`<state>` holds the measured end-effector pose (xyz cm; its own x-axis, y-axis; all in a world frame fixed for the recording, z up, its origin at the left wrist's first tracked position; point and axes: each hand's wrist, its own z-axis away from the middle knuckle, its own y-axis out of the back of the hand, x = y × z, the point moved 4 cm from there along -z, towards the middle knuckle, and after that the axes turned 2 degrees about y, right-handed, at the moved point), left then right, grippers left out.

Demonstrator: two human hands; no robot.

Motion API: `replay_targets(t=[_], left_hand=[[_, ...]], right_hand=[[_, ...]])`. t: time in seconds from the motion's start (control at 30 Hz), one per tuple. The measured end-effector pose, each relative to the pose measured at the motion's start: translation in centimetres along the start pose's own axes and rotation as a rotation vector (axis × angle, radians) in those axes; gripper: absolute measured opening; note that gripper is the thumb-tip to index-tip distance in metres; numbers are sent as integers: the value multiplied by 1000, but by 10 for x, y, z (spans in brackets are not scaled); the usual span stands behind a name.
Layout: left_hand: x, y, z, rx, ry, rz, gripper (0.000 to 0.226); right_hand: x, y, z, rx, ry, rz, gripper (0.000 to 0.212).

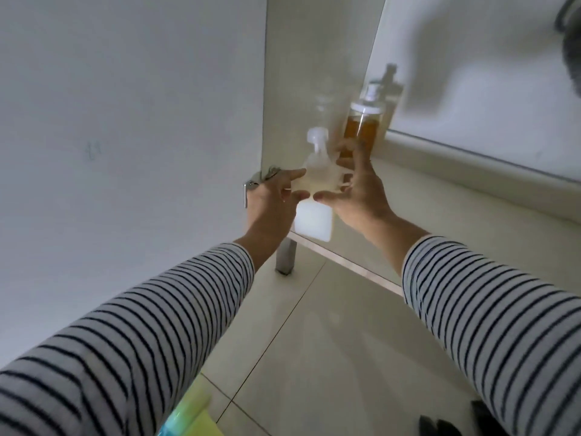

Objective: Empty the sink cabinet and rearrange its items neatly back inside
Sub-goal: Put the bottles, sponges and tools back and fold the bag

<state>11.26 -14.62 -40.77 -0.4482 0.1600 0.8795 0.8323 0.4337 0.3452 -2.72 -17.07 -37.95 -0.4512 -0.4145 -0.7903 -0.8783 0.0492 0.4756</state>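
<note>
A person in striped sleeves reaches both arms forward toward the middle of the frame, where two bottles meet the hands in front of a pale cabinet panel. The picture is soft with motion blur.

The left hand (273, 196), just left of centre, has its fingers extended and slightly spread, the fingertips touching the side of a white translucent bottle (313, 196) with a round cap. The right hand (358, 187), just right of centre, is open with fingers fanned; its thumb reaches toward the white bottle's other side, so the two hands seem to steady it between them rather than clasp it. Whether either hand fully bears its weight, I cannot tell.

Behind the right hand's fingers, slightly higher, is an amber bottle (361, 130) with a white collar and pump top. The fingers appear to touch its lower part, though blur hides the contact.

Both bottles look lifted clear of the tiled floor (314, 325) in the lower centre, probably being carried together to save a trip. A metal hinge (251, 187) shows at the cabinet door's (132, 121) edge beside the left hand. A yellow-green object (185, 413) sits blurred at the bottom edge.
</note>
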Motion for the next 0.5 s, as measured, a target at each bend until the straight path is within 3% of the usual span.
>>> replay_targets(t=[0.2,0.5], left_hand=[[-14,-47,-18,-80,36,-29,33],[-21,-107,-93,-63,-31,-90,31]], right_hand=[[56,9,-5,79,-114,-5,29],[111,11,-75,165,-184,-58,20]])
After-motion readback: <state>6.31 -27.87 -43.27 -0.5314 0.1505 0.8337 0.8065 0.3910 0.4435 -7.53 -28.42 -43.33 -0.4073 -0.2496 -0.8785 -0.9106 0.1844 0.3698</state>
